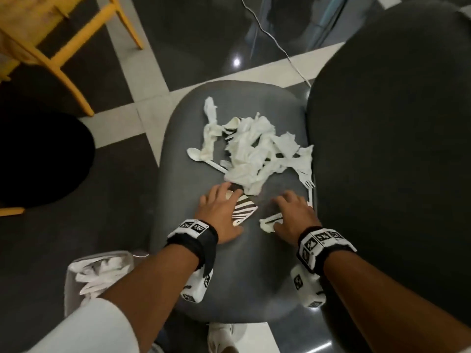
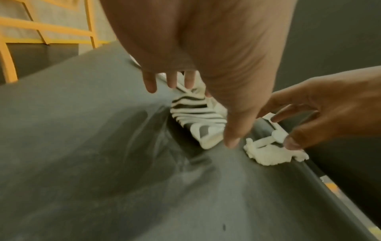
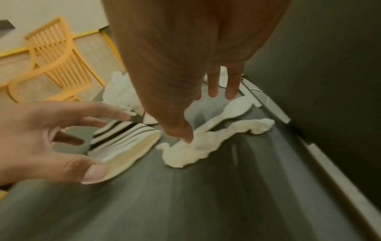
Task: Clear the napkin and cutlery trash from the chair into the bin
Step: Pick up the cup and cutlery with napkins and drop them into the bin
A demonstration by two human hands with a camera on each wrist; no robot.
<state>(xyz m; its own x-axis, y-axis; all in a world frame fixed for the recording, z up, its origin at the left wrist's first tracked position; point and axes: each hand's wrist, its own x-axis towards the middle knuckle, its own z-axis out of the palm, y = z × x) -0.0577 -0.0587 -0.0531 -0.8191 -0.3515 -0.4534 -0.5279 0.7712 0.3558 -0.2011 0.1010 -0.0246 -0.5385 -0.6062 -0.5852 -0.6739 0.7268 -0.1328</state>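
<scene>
Striped cup under left hand, fingers spread

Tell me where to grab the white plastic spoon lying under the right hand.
Pinch the spoon at mid-handle, coming from above with the right hand. It lies flat on the chair seat; its handle end rests on a twisted napkin scrap, so scooping both together looks easiest.

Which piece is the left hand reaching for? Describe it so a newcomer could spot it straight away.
On the grey chair seat, look at the near edge of the litter, under the left hand. There lies a flattened paper cup, on its side. Its black and white stripes set it apart from the plain white napkins behind it.
</scene>
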